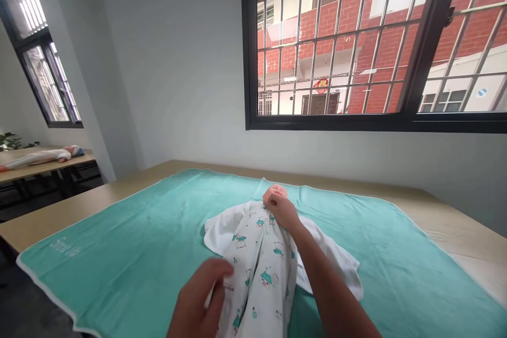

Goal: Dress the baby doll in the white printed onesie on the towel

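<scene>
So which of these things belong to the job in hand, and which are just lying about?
Part of the job:
doll, lying face up
patterned white clothes, right fingers at the neck
green cloth, spread underneath
table, under the green cloth

Just lying about:
white bundle on the other table
plant, far left

The left hand [204, 293] is bare, and it looks broad across its back, with rounded knuckles; the tip of its upper finger is blurred, so details like the nail I cannot tell. The right hand [283, 211], nearer to the far edge of the tabletop [439, 222], is bare as well and appears smaller. Its wrist is slim, and the right forearm [332, 280] is uncovered, smooth, gradually wider below the wrist.
</scene>
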Tool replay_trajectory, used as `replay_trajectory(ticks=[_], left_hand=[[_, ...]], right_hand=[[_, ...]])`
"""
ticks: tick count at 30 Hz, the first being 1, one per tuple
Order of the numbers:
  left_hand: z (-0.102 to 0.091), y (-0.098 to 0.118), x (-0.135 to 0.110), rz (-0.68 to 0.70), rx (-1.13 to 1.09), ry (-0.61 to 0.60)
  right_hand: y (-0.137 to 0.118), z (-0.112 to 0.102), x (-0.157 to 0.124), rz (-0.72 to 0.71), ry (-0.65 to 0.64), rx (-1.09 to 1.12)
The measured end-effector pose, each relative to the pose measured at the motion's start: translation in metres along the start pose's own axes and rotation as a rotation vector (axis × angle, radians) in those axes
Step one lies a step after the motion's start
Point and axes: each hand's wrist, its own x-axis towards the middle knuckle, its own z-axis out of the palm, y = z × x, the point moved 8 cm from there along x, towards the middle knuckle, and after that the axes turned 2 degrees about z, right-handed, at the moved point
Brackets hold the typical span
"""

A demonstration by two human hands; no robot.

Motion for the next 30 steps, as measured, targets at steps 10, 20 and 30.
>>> replay_trajectory(ticks=[10, 20, 30], left_hand=[[0.158, -0.132, 0.111, -0.411, -0.502, -0.5], [0.187, -0.158, 0.098, -0.325, -0.66, -0.558], [0.202, -0.178, 0.089, -0.324, -0.5, -0.211]], right_hand=[[0.005, -0.006, 0.004, 0.048, 0.05, 0.1], [0.007, 0.001, 0.004, 0.017, -0.039, 0.228], [0.015, -0.009, -0.017, 0.024, -0.027, 0.175]])
